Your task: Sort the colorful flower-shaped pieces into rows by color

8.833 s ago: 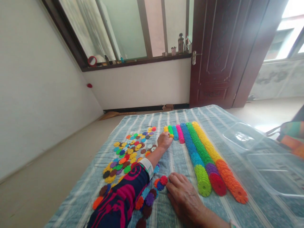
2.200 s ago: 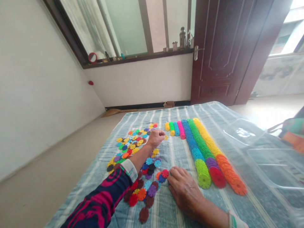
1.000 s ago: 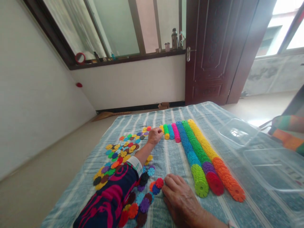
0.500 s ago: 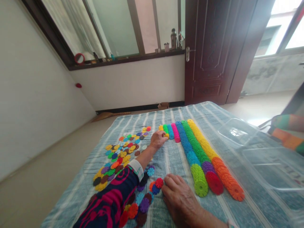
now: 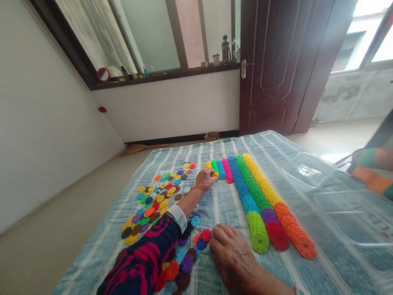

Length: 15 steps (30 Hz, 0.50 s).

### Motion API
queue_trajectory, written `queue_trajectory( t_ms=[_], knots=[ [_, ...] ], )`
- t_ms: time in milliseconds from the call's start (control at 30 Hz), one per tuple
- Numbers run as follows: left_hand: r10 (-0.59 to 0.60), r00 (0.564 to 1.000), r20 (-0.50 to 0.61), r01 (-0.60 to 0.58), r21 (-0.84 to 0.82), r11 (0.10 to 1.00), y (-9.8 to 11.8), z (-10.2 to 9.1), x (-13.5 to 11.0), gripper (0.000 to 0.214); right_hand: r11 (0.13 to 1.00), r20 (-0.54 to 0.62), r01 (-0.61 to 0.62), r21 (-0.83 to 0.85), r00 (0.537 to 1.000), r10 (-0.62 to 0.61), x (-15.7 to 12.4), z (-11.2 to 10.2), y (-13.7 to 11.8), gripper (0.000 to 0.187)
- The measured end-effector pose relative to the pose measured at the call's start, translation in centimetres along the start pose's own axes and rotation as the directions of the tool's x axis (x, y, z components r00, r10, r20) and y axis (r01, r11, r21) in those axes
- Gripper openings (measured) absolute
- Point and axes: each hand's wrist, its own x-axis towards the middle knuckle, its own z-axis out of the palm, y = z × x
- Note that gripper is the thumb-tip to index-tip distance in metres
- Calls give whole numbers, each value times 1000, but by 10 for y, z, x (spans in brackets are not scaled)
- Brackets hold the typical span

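Observation:
My left hand (image 5: 205, 180) reaches over the bed with its fingers pinched on a yellow notched disc (image 5: 216, 175). That disc is at the near end of a short column of overlapping discs, beside short green (image 5: 214, 165), blue (image 5: 220, 169) and pink (image 5: 227, 170) columns. My right hand (image 5: 231, 254) rests on the striped cloth, back upward, its fingers curled under; what they hold, if anything, is hidden. Close to its fingertips lies a red disc (image 5: 206, 235), with a dark blue disc (image 5: 201, 243) below it. My left sleeve hides part of the loose discs.
Long overlapping rows in yellow (image 5: 259, 176), green (image 5: 251, 176) and blue (image 5: 238, 176) run toward me, ending in orange, red and lime discs. Mixed loose discs (image 5: 159, 198) lie at left. Clear plastic boxes (image 5: 308, 170) stand at right on the striped bedcover (image 5: 325, 266).
Both hands stay in nearly the same place. The view has shifted very slightly; the discs look unmoved.

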Motion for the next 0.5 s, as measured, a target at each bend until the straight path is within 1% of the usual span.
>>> queue_trajectory(
  t_ms=[167,333,500],
  knots=[
    [0,1000,-7,0,-7,1000,1,-1,-1,11,1000,6,0,3,1000,0,0,1,1,16],
    [-9,1000,-13,8,-23,1000,2,-1,-1,10,1000,21,-3,8,1000,3,1,-2,1,16],
    [-21,1000,-13,21,-47,999,2,-2,-3,7,1000,9,7,-6,1000,-6,2,-4,-1,17]
  ],
)
